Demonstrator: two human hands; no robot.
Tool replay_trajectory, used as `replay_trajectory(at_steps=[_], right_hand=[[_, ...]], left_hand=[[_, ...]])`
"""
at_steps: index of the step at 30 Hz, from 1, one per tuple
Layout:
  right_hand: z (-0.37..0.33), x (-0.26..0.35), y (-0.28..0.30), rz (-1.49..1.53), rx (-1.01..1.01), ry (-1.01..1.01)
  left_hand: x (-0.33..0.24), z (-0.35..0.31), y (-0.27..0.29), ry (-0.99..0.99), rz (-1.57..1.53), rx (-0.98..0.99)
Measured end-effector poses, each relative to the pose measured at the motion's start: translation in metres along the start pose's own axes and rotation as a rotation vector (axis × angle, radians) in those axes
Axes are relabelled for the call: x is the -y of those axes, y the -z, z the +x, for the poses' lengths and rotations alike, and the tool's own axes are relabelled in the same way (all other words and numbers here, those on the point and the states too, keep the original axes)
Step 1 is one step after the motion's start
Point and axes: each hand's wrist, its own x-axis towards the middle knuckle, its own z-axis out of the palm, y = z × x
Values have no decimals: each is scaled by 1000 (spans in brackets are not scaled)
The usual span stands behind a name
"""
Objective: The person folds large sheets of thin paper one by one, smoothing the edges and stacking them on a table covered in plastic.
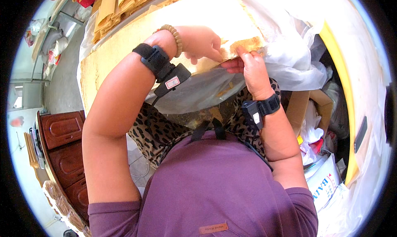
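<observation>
A tan, fibrous-looking sheet (245, 43) lies at the front edge of a pale, brightly lit board (136, 32); its exact kind I cannot tell. My left hand (202, 42) reaches across from the left with curled fingers. Its fingertips pinch the left end of the tan sheet, low against the board's edge. My right hand (253, 67) comes up from the right. The thumb is on top of the sheet's near edge and the other fingers are below, partly hidden. Both wrists carry black straps with small boxes, and a beaded bracelet circles my left wrist.
Folded tan strips (120, 9) are stacked at the board's far left. Clear plastic sheeting (289, 67) drapes off its right and front. A cardboard box (300, 106) and a white printed bag (324, 183) stand on the right. Dark red wooden cabinetry (62, 129) stands at left.
</observation>
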Motion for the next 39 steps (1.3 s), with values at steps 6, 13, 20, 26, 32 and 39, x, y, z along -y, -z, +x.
replay_trajectory(at_steps=[6, 13, 20, 26, 32, 39], right_hand=[[-3, -7, 4, -149, 164, 123], [2, -20, -9, -250, 116, 83], [-4, -23, -19, -84, 92, -27], [-7, -21, -21, -15, 35, -14], [-7, -23, -24, 61, -61, -107], [-5, -21, -22, 236, -101, -224]], left_hand=[[7, 5, 4, -59, -128, 32], [8, 6, 4, -93, -132, 29], [14, 2, 10, -108, -179, -22], [17, -13, 5, -124, -229, -168], [5, -28, -52, -87, 24, -908], [-21, -11, -98, 150, 187, -1089]])
